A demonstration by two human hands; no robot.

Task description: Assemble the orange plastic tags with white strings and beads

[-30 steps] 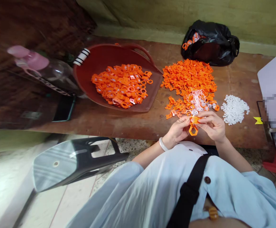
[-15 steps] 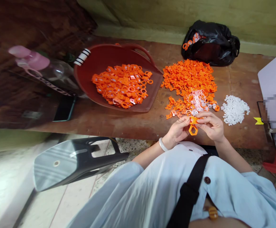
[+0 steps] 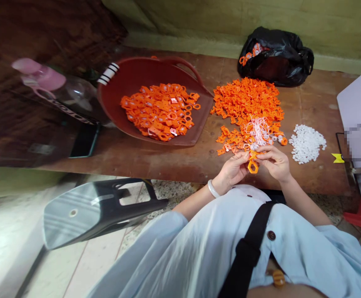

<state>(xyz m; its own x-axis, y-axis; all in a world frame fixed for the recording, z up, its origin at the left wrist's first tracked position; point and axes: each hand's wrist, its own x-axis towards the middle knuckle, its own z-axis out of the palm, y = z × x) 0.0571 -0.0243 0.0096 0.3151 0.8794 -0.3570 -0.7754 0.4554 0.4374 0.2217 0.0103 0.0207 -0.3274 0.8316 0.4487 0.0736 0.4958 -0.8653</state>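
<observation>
Between my fingertips hangs an orange plastic piece [image 3: 253, 166] with a hexagonal ring at its lower end. My left hand [image 3: 234, 169] pinches it from the left, and my right hand [image 3: 275, 162] has its fingers closed on its upper right side. Just beyond my hands lie pink and white strings [image 3: 258, 129] with small white parts at their ends. Behind them spreads a pile of orange pieces [image 3: 245, 99]. A heap of small white pieces [image 3: 307, 143] is right of my right hand. The upper part of the held piece is partly hidden by my fingers.
A dark red scoop-shaped basket [image 3: 196, 128] with orange pieces stands left of the pile. A black plastic bag [image 3: 280, 58] lies behind. Further left are a pink-capped bottle [image 3: 48, 78] and a phone [image 3: 85, 140]. A grey stool [image 3: 75, 213] stands below the table.
The held orange piece has shifted slightly upward and its ring looks smaller. My right hand has moved a little left, with its fingers drawn closer around the piece.
</observation>
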